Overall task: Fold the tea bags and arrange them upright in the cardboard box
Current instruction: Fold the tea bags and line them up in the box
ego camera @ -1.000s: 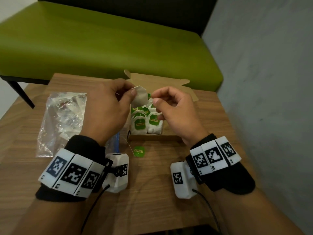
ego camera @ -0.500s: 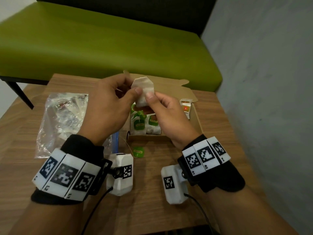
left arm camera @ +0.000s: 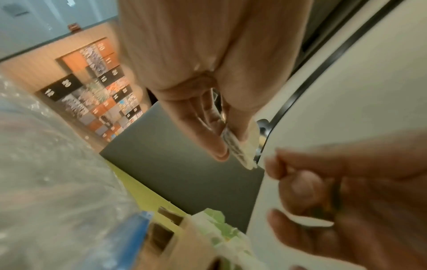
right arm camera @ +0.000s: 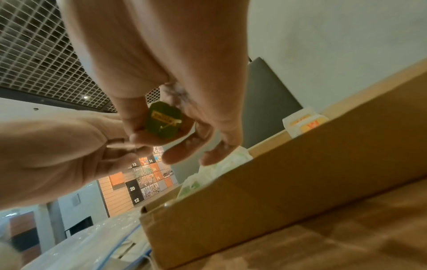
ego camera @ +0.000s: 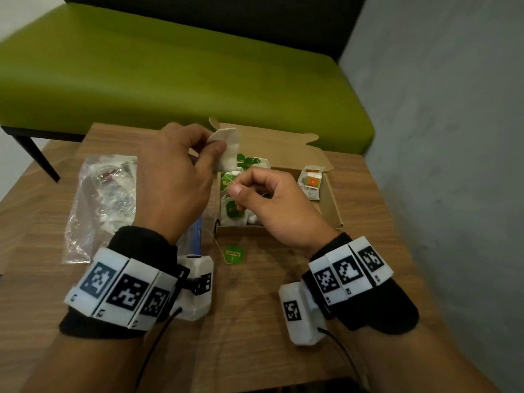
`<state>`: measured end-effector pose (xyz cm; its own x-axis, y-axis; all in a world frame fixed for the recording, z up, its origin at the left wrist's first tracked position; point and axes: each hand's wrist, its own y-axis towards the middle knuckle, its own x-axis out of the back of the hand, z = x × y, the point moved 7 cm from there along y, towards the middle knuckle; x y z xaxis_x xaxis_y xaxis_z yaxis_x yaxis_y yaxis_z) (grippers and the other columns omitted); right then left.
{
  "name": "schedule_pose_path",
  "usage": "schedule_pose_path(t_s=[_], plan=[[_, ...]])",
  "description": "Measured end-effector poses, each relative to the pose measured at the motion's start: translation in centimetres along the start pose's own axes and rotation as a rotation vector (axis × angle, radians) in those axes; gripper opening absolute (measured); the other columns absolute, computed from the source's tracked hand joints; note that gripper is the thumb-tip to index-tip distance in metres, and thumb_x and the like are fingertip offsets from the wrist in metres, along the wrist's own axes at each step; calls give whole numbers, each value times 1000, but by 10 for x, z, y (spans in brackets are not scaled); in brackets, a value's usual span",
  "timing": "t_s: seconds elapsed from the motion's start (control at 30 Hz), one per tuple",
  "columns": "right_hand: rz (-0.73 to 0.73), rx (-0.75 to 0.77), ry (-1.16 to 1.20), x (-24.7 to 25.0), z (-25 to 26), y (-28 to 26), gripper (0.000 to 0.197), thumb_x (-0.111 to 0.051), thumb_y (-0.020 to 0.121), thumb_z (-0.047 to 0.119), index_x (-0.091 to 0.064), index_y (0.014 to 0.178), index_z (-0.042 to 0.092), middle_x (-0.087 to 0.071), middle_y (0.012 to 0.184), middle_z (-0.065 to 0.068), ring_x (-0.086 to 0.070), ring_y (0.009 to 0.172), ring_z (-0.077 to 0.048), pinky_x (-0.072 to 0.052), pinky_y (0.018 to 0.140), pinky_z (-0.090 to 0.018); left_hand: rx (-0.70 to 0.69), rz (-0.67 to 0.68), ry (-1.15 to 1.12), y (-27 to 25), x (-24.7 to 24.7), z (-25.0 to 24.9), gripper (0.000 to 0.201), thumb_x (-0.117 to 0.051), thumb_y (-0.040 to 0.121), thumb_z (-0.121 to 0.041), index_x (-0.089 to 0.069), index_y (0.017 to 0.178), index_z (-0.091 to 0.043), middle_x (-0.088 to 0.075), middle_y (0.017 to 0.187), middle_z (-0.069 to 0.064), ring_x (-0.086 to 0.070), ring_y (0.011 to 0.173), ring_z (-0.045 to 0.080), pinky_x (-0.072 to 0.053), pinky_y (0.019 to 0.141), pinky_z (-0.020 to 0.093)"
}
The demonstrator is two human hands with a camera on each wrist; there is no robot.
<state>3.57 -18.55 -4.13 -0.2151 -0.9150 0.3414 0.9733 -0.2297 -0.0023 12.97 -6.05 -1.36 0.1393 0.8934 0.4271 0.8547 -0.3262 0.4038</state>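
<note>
My left hand [ego camera: 209, 150] pinches a white tea bag [ego camera: 226, 150] above the far left corner of the open cardboard box [ego camera: 330, 202]; the same tea bag [left arm camera: 240, 151] shows edge-on between thumb and fingers in the left wrist view. My right hand [ego camera: 236, 190] hovers over the box and pinches the bag's string, with its green tag [right arm camera: 164, 122] held in the curled fingers. Several tea bags with green tags [ego camera: 234, 208] stand upright in the left part of the box. A loose green tag [ego camera: 233, 254] on a string lies on the table before the box.
A crumpled clear plastic bag [ego camera: 99, 199] lies to the left on the wooden table [ego camera: 255, 321]. A packet with an orange label [ego camera: 312, 181] leans in the box's right side. A green bench [ego camera: 170, 72] stands behind the table, and a grey wall [ego camera: 453, 137] is on the right.
My right hand let go of the bag and dropped lower over the box, drawing out the string and tag. My left hand kept the tea bag raised.
</note>
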Motion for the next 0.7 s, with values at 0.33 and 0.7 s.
schedule_pose_path(t_s=[0.33, 0.7], plan=[[-227, 100, -56, 28, 20, 6, 8, -74, 91, 17, -68, 88, 21, -64, 80, 12, -57, 70, -2, -48, 67, -27, -64, 221, 21, -3, -17, -5, 25, -58, 88, -44, -72, 88, -24, -66, 84, -1, -65, 75, 19, -54, 68, 49], [-92, -32, 361, 25, 13, 5, 24, -55, 95, -11, -69, 102, 8, -70, 91, -4, -68, 80, -8, -56, 77, -21, -21, 324, -1, -9, -24, -2, 20, -62, 95, -34, -73, 85, -21, -69, 73, -1, -65, 69, 19, -54, 62, 50]])
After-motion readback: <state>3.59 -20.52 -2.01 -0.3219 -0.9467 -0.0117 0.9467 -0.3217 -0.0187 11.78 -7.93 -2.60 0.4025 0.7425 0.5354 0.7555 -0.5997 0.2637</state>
